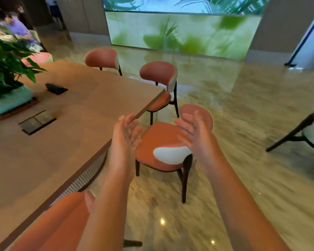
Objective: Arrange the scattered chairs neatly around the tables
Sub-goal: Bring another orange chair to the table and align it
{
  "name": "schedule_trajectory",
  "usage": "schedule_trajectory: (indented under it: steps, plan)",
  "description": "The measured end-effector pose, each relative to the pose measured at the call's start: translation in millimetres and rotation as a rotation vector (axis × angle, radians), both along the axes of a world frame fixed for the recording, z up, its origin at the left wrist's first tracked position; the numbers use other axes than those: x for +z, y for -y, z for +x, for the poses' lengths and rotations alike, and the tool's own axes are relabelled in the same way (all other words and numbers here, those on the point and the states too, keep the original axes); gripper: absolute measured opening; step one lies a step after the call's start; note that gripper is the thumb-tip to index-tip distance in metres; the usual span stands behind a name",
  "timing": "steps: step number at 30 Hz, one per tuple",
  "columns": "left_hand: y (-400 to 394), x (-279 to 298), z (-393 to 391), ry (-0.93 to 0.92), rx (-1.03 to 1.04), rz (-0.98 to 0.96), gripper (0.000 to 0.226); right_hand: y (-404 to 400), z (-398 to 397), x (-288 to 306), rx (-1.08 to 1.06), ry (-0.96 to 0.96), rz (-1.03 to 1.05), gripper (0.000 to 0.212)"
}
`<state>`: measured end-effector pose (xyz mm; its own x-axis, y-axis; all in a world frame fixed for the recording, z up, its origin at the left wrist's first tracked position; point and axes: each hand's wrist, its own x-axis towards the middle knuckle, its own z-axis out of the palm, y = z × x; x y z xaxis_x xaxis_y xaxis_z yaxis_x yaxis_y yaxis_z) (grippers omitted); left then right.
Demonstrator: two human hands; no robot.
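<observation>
A long wooden table [71, 124] fills the left of the view. An orange chair with black legs [159, 140] stands off the table's right edge, turned askew, with a white patch on it. My left hand [127, 134] and my right hand [192, 131] are stretched out above this chair, palms facing each other, fingers straight, holding nothing. A second orange chair [159, 77] sits pushed in at the table's corner. A third [101, 57] stands at the far side. The back of another orange chair [62, 214] is close below me.
A potted plant [5, 69] in a teal planter and two socket covers [37, 122] sit on the table. A pale chair with black legs [308, 134] stands at the right. People sit at the far left [14, 26]. A large green screen [181, 31] lines the back wall.
</observation>
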<state>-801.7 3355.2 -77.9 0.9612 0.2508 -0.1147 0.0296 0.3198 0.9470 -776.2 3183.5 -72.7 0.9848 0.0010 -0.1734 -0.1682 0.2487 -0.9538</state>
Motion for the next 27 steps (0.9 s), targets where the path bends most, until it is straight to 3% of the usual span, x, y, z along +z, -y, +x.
schedule_trajectory:
  steps: [12, 27]
  plan:
    - [127, -7, 77, -0.106, -0.414, -0.057, 0.051, 115, 5, -15, -0.454, -0.074, -0.015, 0.045]
    - [323, 11, 136, -0.132, -0.471, 0.044, 0.052, 297, 74, -16, -0.396, -0.015, 0.026, 0.056]
